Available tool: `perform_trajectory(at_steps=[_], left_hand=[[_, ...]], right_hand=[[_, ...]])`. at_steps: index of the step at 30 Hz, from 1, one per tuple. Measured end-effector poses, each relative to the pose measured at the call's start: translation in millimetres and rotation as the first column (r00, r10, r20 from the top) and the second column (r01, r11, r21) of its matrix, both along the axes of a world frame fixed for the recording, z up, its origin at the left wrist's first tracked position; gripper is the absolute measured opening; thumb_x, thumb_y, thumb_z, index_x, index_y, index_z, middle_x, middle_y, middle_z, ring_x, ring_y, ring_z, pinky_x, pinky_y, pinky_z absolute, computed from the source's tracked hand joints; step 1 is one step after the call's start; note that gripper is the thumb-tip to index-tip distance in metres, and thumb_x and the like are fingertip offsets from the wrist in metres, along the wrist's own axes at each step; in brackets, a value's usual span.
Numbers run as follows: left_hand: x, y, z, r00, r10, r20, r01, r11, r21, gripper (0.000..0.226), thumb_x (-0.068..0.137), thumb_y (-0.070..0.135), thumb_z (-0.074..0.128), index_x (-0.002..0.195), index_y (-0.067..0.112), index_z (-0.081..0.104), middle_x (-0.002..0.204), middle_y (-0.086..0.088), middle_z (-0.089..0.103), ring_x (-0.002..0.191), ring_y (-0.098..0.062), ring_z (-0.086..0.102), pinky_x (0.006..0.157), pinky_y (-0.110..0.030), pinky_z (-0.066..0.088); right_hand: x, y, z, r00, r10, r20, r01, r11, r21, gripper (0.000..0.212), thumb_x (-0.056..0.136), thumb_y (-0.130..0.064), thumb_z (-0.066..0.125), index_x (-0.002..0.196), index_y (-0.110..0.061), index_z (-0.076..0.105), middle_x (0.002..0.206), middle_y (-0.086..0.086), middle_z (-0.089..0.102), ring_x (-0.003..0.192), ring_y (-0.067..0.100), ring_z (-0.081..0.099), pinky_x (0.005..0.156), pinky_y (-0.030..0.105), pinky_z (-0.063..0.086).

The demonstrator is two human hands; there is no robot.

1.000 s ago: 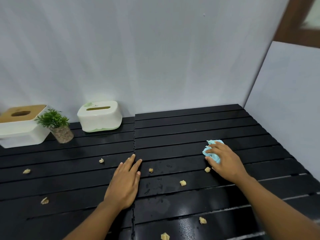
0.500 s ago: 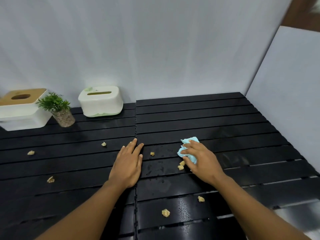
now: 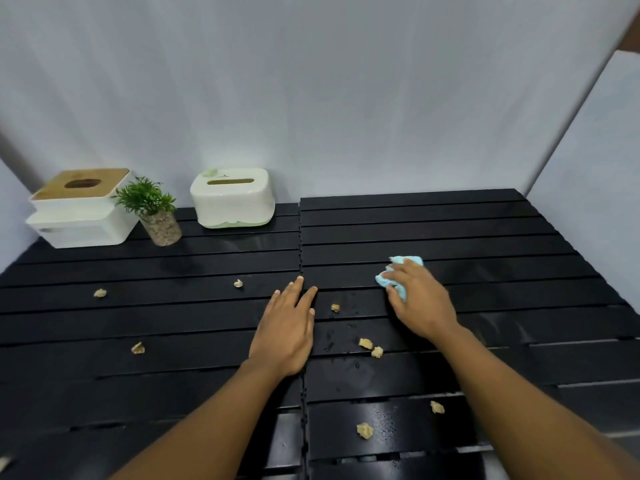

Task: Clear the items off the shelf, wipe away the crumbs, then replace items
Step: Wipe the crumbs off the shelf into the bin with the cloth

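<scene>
Two hands on the black slatted shelf: left hand flat and open at center, right hand scrunching a blue cloth right of center, crumbs scattered, boxes and plant upper left.

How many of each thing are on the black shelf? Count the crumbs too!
Crumbs: 9, such as this crumb near the front
Tissue boxes: 2, the wood-topped box and the green-trimmed box
Potted plant: 1
Blue cloth: 1, under the right hand
Total: 13
</scene>
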State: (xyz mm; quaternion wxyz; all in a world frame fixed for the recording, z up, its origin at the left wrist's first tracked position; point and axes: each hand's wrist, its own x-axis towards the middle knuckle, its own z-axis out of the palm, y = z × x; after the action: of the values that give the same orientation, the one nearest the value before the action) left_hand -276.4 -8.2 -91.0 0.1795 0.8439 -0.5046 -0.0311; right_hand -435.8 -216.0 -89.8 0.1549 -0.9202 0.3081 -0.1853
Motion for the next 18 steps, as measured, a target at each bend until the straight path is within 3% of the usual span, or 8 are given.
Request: perform_trajectory(at_steps=[4,9,13,15,18], left_hand=[[-0.2,-0.9,-0.7,1.0,0.013,0.017,-0.013,1.0,-0.001,0.048,0.102,0.03,0.02,0.15,0.021,0.023,0.16,-0.001,0.012,0.146,-0.015,0.01,0.119,-0.029,0.001],[6.4,0.2,2.9,1.0,-0.029,-0.008,0.029,0.999,0.015,0.049,0.103,0.027,0.023,0.151,0.021,0.019,0.161,0.001,0.008,0.147,-0.015,0.008,0.116,-0.026,-0.001],[23.7,20.9,2.3,0.998,-0.056,0.04,0.051,0.991,0.121,0.058,0.098,0.043,0.008,0.152,0.022,0.005,0.16,0.008,-0.004,0.145,-0.007,-0.008,0.117,-0.027,-0.008],[23.1,30.0,0.8,0.997,-0.051,0.05,0.044,0.99,0.134,0.072,0.086,0.051,-0.009,0.151,0.022,0.003,0.158,0.01,-0.009,0.141,-0.002,-0.014,0.116,-0.027,-0.011],[19.4,29.3,-1.3,0.998,-0.032,0.057,0.026,0.994,0.104,0.076,0.083,0.05,-0.013,0.152,0.023,0.007,0.159,0.009,-0.005,0.142,-0.002,-0.013,0.116,-0.027,-0.011]], right_hand=[[12.3,48.9,4.9,0.979,0.204,-0.016,-0.204,0.979,0.026,0.03,0.092,-0.031,0.051,0.12,-0.033,0.062,0.138,-0.016,0.051,0.138,0.007,0.032,0.106,0.032,0.036],[16.3,86.6,8.6,0.927,0.325,0.187,-0.361,0.909,0.208,0.027,0.091,-0.027,0.055,0.115,-0.032,0.066,0.13,-0.018,0.057,0.13,-0.003,0.039,0.108,0.022,0.032],[25.7,43.2,12.4,0.953,0.129,0.274,-0.166,0.979,0.117,0.027,0.092,-0.023,0.055,0.115,-0.031,0.066,0.13,-0.016,0.058,0.128,0.002,0.044,0.106,0.026,0.036],[35.5,13.3,14.6,0.977,0.019,0.21,-0.038,0.995,0.088,0.027,0.094,-0.024,0.051,0.118,-0.028,0.065,0.133,-0.014,0.055,0.129,0.006,0.042,0.1,0.029,0.04],[52.9,-7.8,7.8,0.997,-0.066,0.039,0.062,0.993,0.098,0.032,0.096,-0.023,0.047,0.125,-0.024,0.06,0.14,-0.009,0.049,0.137,0.01,0.032,0.099,0.034,0.04]])
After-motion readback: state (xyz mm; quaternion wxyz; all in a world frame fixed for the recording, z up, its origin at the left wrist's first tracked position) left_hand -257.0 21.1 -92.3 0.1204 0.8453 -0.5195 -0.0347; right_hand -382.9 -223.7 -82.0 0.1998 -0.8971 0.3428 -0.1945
